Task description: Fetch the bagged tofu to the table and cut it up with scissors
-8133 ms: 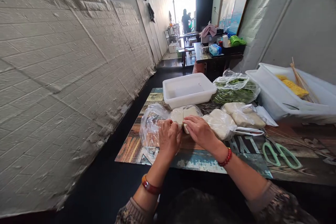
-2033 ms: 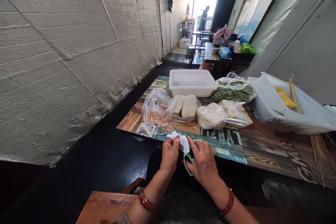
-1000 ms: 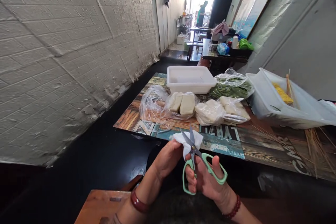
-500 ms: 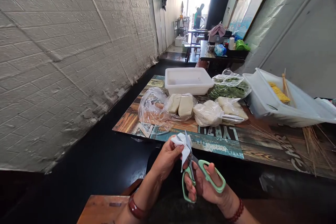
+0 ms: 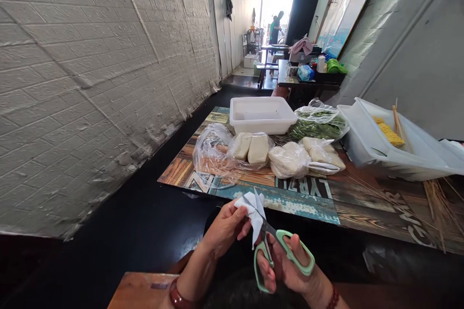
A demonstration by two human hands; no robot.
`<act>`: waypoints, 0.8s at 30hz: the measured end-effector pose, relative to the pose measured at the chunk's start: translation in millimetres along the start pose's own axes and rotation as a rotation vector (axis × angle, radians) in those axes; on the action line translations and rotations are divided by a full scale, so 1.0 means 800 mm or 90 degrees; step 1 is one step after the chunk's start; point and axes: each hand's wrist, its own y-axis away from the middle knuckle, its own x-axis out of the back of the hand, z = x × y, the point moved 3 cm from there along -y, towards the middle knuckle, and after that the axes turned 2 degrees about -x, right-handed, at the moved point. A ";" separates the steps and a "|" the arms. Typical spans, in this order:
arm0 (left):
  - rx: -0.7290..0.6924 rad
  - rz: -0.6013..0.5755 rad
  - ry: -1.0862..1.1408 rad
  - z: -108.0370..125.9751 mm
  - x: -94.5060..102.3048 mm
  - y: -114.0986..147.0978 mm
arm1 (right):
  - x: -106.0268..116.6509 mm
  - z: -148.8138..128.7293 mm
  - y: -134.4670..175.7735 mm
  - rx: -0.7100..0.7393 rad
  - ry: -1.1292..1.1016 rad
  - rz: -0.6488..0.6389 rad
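My right hand (image 5: 286, 263) has its thumb and fingers through the pale green handles of a pair of scissors (image 5: 270, 231). Their blades are spread and lie against a white tissue (image 5: 254, 219). That crumpled tissue is pinched between the thumb and fingers of my left hand (image 5: 229, 227). Both hands are in front of the table's near edge. Beyond them on the patterned tabletop (image 5: 304, 205) lie a crumpled clear plastic bag (image 5: 213, 154), a bag with pale blocks (image 5: 258, 148), and two more bags of pale food, one of them a rounded bundle (image 5: 289, 160).
Behind the bags stands a white plastic tub (image 5: 263, 128), beside a bag of green leaves (image 5: 319, 123). White trays (image 5: 409, 157) with yellow pieces and sticks are at the right, above loose thin skewers (image 5: 437, 207). A wooden stool (image 5: 141, 289) is at lower left. A person (image 5: 276, 28) stands far back.
The view has tilted slightly, so the scene sits a little lower. My left hand has shifted slightly left on the tissue, and the scissors remain spread against it.
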 end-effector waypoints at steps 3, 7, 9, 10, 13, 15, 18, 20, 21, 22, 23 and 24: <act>-0.010 0.059 -0.005 -0.014 -0.007 -0.004 | -0.005 0.003 -0.003 0.019 0.033 0.027; -0.003 0.152 0.013 -0.025 -0.009 -0.010 | -0.014 0.004 -0.002 0.006 0.038 0.071; -0.040 0.245 0.025 -0.012 0.008 -0.015 | -0.019 0.005 0.005 -0.017 0.022 0.071; -0.073 0.297 0.031 -0.001 0.020 -0.018 | -0.022 0.006 0.009 -0.029 0.018 0.063; -0.190 0.422 0.038 0.038 0.058 -0.019 | -0.023 0.002 0.021 -0.033 0.074 0.072; -0.197 0.418 0.007 0.049 0.068 -0.017 | -0.017 -0.011 0.024 0.007 0.206 0.145; -0.121 0.322 -0.107 0.035 0.050 -0.010 | -0.002 -0.044 0.019 0.099 0.556 0.363; -0.071 0.232 -0.180 0.015 0.024 -0.003 | 0.002 -0.065 0.015 0.171 0.814 0.486; -0.055 0.186 -0.203 0.006 0.011 -0.001 | 0.003 -0.071 0.013 0.204 0.930 0.517; -0.044 0.150 -0.215 -0.002 0.000 0.001 | 0.003 -0.074 0.011 0.232 1.031 0.528; -0.040 0.130 -0.217 -0.007 -0.010 0.002 | 0.002 -0.075 0.009 0.251 1.114 0.523; -0.040 0.128 -0.209 -0.009 -0.016 0.002 | 0.002 -0.073 0.008 0.262 1.179 0.514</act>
